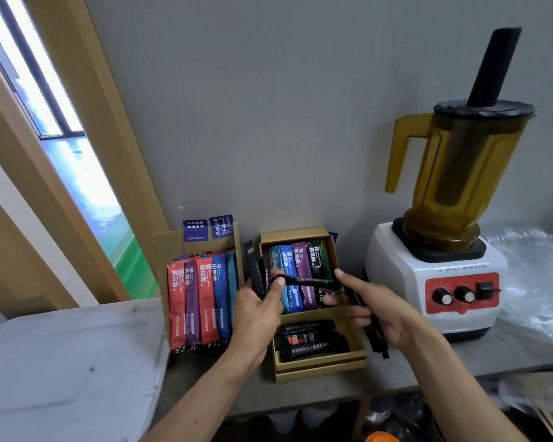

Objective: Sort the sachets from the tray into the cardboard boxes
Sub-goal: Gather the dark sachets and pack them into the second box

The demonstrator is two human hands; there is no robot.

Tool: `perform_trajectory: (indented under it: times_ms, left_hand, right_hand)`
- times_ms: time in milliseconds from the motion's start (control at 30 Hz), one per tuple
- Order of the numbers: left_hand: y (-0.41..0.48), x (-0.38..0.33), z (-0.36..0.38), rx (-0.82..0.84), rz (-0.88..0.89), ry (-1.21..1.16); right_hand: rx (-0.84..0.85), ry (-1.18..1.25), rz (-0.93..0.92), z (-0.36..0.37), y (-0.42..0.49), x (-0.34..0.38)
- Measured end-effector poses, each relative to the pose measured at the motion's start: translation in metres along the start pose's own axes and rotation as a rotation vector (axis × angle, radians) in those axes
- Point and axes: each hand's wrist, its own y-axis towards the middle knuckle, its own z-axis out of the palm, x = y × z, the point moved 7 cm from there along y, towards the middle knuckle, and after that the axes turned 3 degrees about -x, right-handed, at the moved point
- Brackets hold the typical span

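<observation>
Two cardboard boxes stand against the wall. The left box [163, 247] holds upright red, purple and blue sachets [201, 301]. The right box [329, 365] has coloured sachets [296, 260] in its far part and black sachets [307, 341] in its near part. My left hand [257, 309] grips a bundle of black sachets [253, 266] between the boxes. My right hand [375, 309] holds another bundle of black sachets [377, 342]. One black sachet [307, 280] lies across between both hands, pinched by my left thumb and touched by my right forefinger.
A white blender [434, 282] with an amber jug [460, 173] stands right of the boxes. Crumpled clear plastic [537, 272] lies at the far right. A translucent white lid [67, 362] covers the lower left. A wooden door frame [87, 154] rises at left. The counter edge [332, 397] runs below the boxes.
</observation>
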Motion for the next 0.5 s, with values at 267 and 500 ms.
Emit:
perform_trajectory:
  times_ms: [267, 500]
  left_hand:
    - [-0.004, 0.007, -0.003, 0.075, -0.055, 0.025]
    - [-0.005, 0.004, -0.004, 0.069, -0.034, 0.018]
  right_hand:
    - [-0.104, -0.076, -0.169, -0.005, -0.003, 0.009]
    - [-0.073, -0.139, -0.234, -0.006, -0.003, 0.013]
